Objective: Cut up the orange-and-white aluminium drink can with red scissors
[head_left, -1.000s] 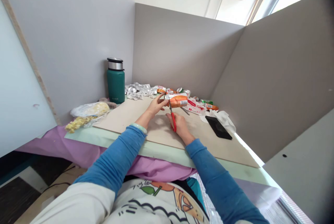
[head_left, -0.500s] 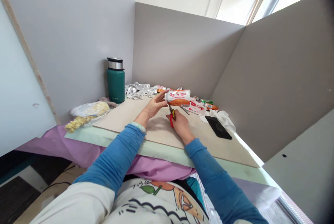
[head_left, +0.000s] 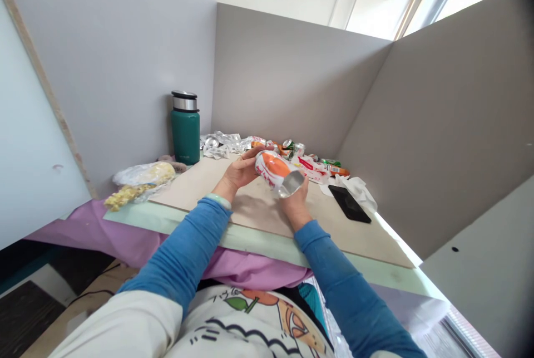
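My left hand point(head_left: 242, 170) is closed around the closed end of a white and orange drink can point(head_left: 275, 164). The can tilts down to the right above the board, its cut-off end facing me and showing bare silver metal inside. Behind that end is my right hand point(head_left: 295, 206), closed, its fingers mostly covered by the can. The red and yellow handled scissors, gripped by this hand half a second ago, are hidden now and do not show anywhere on the board point(head_left: 246, 210).
Crumpled silver scraps point(head_left: 227, 143) and several cut cans point(head_left: 287, 146) lie along the back. A green flask point(head_left: 186, 132) stands at the left, near a bagged yellow item point(head_left: 144, 180). A black phone point(head_left: 349, 203) and white tissue point(head_left: 361, 191) lie right. Grey panels point(head_left: 296, 68) enclose the table.
The can has turned from lying crosswise to pointing down and right, bringing its open end into view. The scissors have gone out of sight behind it. Both forearms have hardly moved.
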`<control>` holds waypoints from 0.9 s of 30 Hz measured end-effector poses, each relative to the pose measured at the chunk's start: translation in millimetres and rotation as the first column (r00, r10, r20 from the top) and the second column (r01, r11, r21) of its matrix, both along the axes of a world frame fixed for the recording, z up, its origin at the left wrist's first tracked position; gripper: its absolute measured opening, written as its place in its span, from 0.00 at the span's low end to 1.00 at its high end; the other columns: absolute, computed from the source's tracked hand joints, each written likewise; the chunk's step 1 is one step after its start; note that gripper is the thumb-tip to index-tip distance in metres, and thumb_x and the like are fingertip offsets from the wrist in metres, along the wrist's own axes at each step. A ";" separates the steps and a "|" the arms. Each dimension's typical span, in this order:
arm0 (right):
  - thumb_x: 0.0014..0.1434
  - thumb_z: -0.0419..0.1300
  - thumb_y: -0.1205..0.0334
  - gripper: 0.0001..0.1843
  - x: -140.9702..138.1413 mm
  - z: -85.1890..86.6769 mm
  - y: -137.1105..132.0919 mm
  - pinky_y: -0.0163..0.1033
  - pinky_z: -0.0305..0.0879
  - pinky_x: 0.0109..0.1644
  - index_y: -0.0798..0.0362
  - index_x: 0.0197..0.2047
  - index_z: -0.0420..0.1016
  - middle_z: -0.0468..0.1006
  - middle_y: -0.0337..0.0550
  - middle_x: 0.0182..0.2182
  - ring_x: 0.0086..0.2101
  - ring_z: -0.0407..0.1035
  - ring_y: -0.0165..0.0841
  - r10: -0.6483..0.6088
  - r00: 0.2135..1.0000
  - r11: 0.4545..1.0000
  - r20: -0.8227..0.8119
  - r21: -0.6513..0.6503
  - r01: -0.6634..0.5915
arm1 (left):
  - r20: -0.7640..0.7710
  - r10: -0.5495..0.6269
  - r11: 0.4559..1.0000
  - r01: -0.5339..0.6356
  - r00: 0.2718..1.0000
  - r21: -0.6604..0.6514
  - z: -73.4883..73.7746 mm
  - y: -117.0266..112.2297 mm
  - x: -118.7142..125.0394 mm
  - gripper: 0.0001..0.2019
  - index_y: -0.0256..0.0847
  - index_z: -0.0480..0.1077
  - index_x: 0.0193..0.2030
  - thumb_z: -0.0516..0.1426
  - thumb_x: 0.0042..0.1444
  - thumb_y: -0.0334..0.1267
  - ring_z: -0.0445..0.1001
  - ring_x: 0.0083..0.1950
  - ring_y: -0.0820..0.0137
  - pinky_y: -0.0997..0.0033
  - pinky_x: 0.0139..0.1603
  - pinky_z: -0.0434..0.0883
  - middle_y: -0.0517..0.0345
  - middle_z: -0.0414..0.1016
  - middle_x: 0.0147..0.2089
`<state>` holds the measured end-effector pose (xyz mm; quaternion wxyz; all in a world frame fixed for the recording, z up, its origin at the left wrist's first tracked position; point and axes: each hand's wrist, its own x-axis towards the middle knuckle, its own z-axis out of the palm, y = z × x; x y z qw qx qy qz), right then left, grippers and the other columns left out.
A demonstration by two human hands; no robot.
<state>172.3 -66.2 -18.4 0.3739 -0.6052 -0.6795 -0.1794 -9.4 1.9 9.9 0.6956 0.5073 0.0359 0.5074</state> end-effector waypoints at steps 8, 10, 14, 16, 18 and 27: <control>0.67 0.59 0.59 0.16 1.4 1.3 -5.1 0.52 0.56 0.59 0.57 0.53 0.78 0.77 0.62 0.55 0.58 0.61 0.53 -0.066 0.996 0.996 0.056 0.058 0.062 | -0.006 -0.017 1.000 0.017 1.000 0.016 0.9 -3.6 -2.2 0.25 0.47 0.79 0.53 0.67 0.45 0.41 0.76 0.62 0.51 0.52 0.58 0.72 0.52 0.77 0.63; 0.66 0.59 0.61 0.14 1.8 -0.4 -3.4 0.52 0.56 0.58 0.59 0.51 0.79 0.78 0.63 0.53 0.56 0.63 0.53 -0.054 0.997 0.997 0.058 0.058 0.050 | -0.001 -0.006 1.000 0.006 1.000 0.003 2.5 -3.5 -2.2 0.25 0.47 0.78 0.55 0.65 0.47 0.39 0.76 0.61 0.52 0.53 0.58 0.72 0.52 0.78 0.62; 0.64 0.59 0.66 0.14 1.1 -2.2 -1.5 0.52 0.57 0.59 0.57 0.52 0.79 0.79 0.61 0.53 0.56 0.65 0.52 -0.004 0.999 1.000 0.045 0.029 0.002 | 0.026 -0.022 0.999 0.023 0.999 -0.035 5.6 -2.0 1.1 0.25 0.45 0.77 0.57 0.64 0.50 0.38 0.78 0.58 0.54 0.55 0.57 0.72 0.52 0.81 0.56; 0.64 0.60 0.64 0.15 -0.2 -2.3 -2.4 0.49 0.61 0.55 0.55 0.52 0.78 0.80 0.58 0.51 0.52 0.69 0.49 0.066 0.997 0.995 0.029 -0.073 -0.063 | 0.035 -0.030 0.999 0.032 0.999 -0.043 5.9 0.3 5.4 0.23 0.43 0.77 0.56 0.64 0.51 0.40 0.78 0.57 0.55 0.57 0.56 0.72 0.51 0.81 0.55; 0.65 0.60 0.60 0.11 -1.7 -2.1 -4.5 0.45 0.64 0.48 0.54 0.49 0.77 0.82 0.56 0.45 0.45 0.73 0.46 0.128 0.992 0.964 -0.011 -0.233 -0.128 | 0.018 0.011 0.998 -0.010 1.000 -0.061 5.0 3.8 10.0 0.21 0.42 0.77 0.53 0.65 0.53 0.45 0.78 0.56 0.57 0.60 0.54 0.72 0.51 0.81 0.53; 0.69 0.55 0.47 0.18 -4.9 -0.1 -14.1 0.37 0.64 0.35 0.49 0.32 0.68 0.79 0.41 0.25 0.28 0.72 0.35 0.299 0.815 0.779 -0.496 -0.367 -0.509 | -0.239 0.147 0.941 -0.210 0.960 -0.264 -5.3 20.0 15.3 0.27 0.43 0.75 0.45 0.70 0.46 0.59 0.77 0.44 0.62 0.62 0.47 0.70 0.52 0.81 0.40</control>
